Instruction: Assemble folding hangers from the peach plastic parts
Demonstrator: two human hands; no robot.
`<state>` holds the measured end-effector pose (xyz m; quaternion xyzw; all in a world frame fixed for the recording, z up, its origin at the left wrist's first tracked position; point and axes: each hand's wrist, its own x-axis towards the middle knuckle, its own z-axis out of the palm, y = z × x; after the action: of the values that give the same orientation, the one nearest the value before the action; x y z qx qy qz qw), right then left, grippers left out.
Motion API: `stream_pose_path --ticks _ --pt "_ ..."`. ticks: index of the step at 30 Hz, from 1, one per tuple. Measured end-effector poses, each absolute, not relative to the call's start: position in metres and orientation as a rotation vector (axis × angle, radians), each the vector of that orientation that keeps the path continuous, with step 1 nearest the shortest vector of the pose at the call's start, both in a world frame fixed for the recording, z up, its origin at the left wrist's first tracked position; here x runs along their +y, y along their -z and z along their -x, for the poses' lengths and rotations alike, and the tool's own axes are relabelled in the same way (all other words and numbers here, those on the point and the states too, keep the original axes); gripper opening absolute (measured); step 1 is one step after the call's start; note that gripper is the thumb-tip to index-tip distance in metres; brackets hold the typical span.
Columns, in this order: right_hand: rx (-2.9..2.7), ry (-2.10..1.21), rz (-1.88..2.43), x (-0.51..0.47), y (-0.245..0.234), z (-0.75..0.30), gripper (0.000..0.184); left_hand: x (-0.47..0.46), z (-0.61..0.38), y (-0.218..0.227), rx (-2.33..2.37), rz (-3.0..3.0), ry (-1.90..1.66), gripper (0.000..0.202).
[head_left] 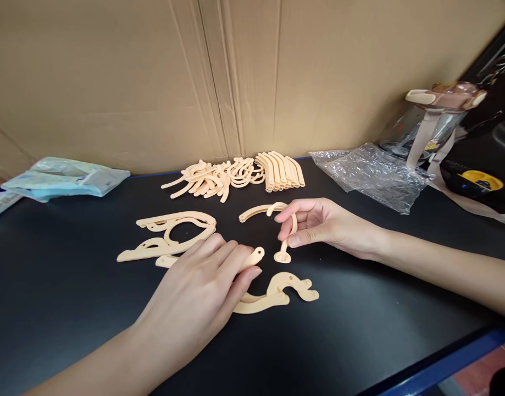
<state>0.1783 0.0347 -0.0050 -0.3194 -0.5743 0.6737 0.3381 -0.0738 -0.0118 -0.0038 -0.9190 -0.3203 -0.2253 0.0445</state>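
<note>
My right hand (314, 223) pinches a beige plastic hanger hook (294, 225) between thumb and fingers, its flat round end hanging downward. Under my left hand (203, 278) is a beige folding hanger arm (254, 257); my fingers are wrapped over it, and its holed end sticks out by the thumb. Most of that arm is covered by the hand. Behind the hook lies a loose curved arm (254, 212). In front, a jointed hanger piece (277, 297) reaches partly under my left hand. To the left lies a folded hanger (176, 234).
At the back are a tangled pile of beige hanger parts (206, 179) and a neat stack of curved arms (279, 171). A clear plastic bag (376, 173) and a strapped bottle (429, 121) stand right. A packet (66, 176) lies left, before a cardboard wall (112, 82).
</note>
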Motion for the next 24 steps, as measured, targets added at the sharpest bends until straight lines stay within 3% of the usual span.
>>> stream_pose_path --ticks 24 --pt "-1.536 -1.887 0.740 0.0322 0.0017 -0.1744 0.021 -0.0112 0.0686 0.0078 -0.745 3.000 0.694 0.023"
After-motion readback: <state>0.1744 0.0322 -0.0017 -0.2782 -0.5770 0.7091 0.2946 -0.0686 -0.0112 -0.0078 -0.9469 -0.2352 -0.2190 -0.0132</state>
